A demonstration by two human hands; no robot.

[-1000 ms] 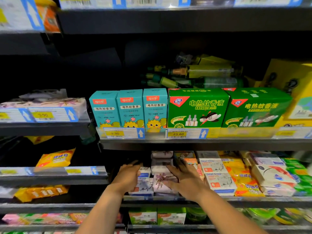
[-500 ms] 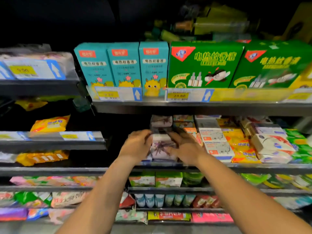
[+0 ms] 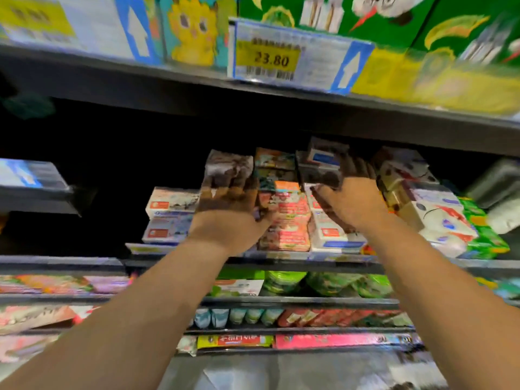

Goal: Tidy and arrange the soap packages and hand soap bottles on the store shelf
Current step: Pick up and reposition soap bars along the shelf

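The view is blurred. On the middle shelf (image 3: 281,256) stand rows of soap packages. My left hand (image 3: 228,212) lies against a white and purple soap package (image 3: 228,166), fingers curled over its front, lifting it above the stack. My right hand (image 3: 354,198) grips a white soap box (image 3: 320,167) with a blue label, thumb under it and fingers on its right side. Between my hands stand orange soap packages (image 3: 289,220). More white soap boxes are stacked at the left (image 3: 168,215) and below my right hand (image 3: 332,235).
White and red packs (image 3: 439,218) and green packs (image 3: 484,235) fill the shelf's right end. The upper shelf (image 3: 197,85) hangs close above, carrying green boxes (image 3: 394,18) and a 23.80 price tag (image 3: 270,59). Lower shelves hold more packaged goods. Left of the stacks the shelf is dark.
The camera has moved closer and lower. My hands have separated: the left one stays on the white and purple package, the right one has shifted right onto a white box.
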